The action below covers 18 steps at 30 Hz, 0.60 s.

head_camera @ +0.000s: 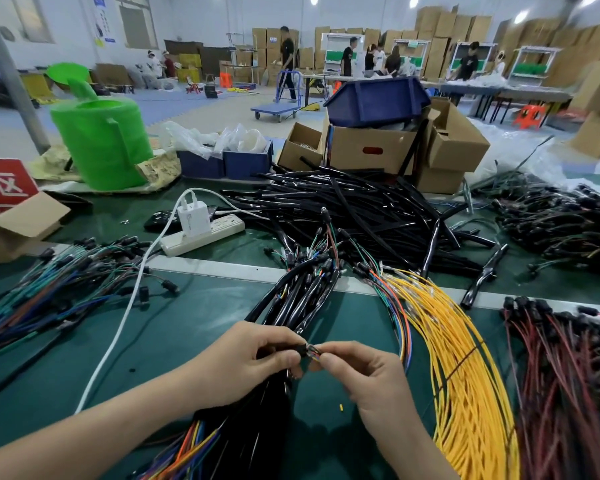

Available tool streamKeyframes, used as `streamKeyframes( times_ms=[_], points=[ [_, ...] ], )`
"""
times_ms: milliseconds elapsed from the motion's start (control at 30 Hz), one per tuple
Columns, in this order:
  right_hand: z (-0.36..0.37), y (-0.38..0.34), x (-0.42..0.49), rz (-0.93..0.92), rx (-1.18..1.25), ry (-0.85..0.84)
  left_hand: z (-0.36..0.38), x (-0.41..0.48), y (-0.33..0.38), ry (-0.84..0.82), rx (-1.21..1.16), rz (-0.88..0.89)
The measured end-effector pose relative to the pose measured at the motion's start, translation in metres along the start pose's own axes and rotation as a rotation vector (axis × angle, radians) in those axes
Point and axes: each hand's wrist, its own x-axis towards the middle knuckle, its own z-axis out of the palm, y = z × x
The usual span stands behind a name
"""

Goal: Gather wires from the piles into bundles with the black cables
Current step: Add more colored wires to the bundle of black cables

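My left hand (243, 362) grips the end of a black cable (300, 349) that belongs to a long bundle of black cables (302, 296) running under my hands. My right hand (364, 379) pinches thin coloured wire ends (313, 351) right at that cable's tip. A thick sheaf of yellow wires (465, 358) fans out to the right, with a few multicoloured wires (400, 320) along its left side. Red and dark wires with black connectors (561, 368) lie at the far right. Blue and green wires (52, 289) lie at the left. A heap of black tubes (354, 209) sits behind.
A white power strip (201, 233) with a charger and a white cord (118, 327) crosses the green table (174, 341). Cardboard boxes (371, 150), a blue bin (378, 98) and green rolls (101, 140) stand at the back. People work at benches in the distance.
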Motion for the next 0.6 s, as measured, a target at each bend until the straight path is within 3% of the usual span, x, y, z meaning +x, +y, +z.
streamKeyframes(
  times_ms=[367, 600],
  points=[
    [-0.0005, -0.0038, -0.0015, -0.007, -0.049, -0.031, -0.0008, -0.0017, -0.0027, -0.021, -0.008, -0.008],
    [-0.0019, 0.0009, -0.0037, -0.019, -0.264, -0.029, -0.0001, -0.0011, -0.0044, -0.017, 0.005, -0.011]
  ],
)
